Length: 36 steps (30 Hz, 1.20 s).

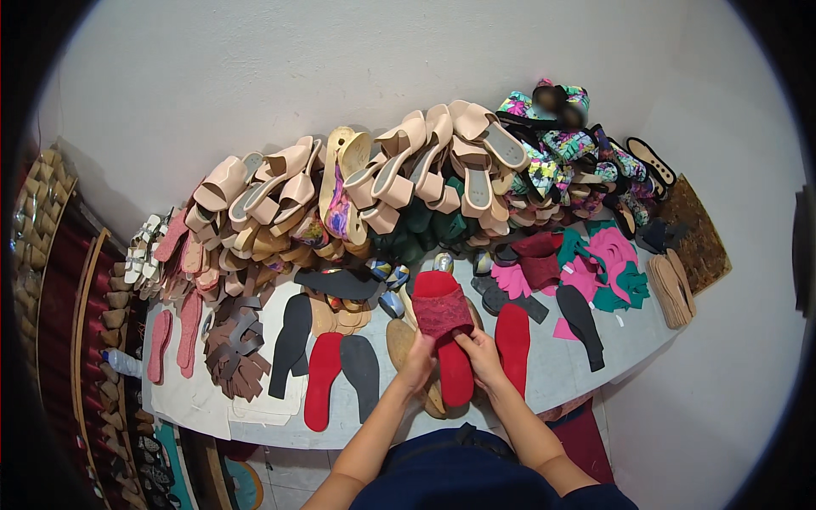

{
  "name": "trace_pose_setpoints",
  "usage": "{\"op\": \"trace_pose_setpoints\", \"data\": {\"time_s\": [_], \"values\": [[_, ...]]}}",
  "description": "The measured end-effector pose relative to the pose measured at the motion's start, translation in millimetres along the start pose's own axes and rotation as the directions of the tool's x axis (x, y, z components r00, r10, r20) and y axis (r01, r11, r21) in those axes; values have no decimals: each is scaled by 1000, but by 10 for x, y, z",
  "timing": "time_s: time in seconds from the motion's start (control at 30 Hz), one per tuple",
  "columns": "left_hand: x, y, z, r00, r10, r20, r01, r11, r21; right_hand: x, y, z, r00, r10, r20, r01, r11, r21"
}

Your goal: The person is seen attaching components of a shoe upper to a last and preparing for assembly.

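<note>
A red slide sandal with a dark red lace-like band across it is held over the near middle of the table. My left hand grips its left edge just below the band. Opposite it, my right hand closes on the right edge, thumb on the red footbed. Tan sole-shaped pieces lie partly hidden beneath the sandal and hands. To the left rest a red insole and a grey insole; another red insole lies to the right.
Heeled beige sandals are heaped along the wall, with floral sandals at right. Black sole pieces, brown strap pieces and pink and teal cutouts lie on the pale table. Shelves of footwear stand left.
</note>
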<state>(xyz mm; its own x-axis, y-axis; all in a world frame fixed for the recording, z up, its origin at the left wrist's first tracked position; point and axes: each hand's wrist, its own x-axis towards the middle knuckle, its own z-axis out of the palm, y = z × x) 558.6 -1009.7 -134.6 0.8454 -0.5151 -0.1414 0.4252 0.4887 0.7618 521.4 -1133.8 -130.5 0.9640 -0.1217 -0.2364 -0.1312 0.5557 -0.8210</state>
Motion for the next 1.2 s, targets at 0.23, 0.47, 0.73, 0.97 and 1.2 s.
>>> {"op": "trace_pose_setpoints", "data": {"time_s": [0.23,0.47,0.73,0.97,1.2], "values": [[125,183,-76,995,5,98,43,875,-482,7,171,43,962,255,100,-238,959,-156],[123,109,-104,994,6,-105,-52,891,-451,61,303,29,986,156,53,-134,944,-300],[174,144,-211,994,66,-88,-95,918,-385,90,311,66,1000,10,12,-5,929,-371],[23,-223,-283,943,230,-239,-261,960,-105,26,288,123,973,-222,-69,177,899,-401],[-280,-360,-63,977,167,-135,-160,985,59,-166,99,282,815,-578,44,337,410,-848]]}}
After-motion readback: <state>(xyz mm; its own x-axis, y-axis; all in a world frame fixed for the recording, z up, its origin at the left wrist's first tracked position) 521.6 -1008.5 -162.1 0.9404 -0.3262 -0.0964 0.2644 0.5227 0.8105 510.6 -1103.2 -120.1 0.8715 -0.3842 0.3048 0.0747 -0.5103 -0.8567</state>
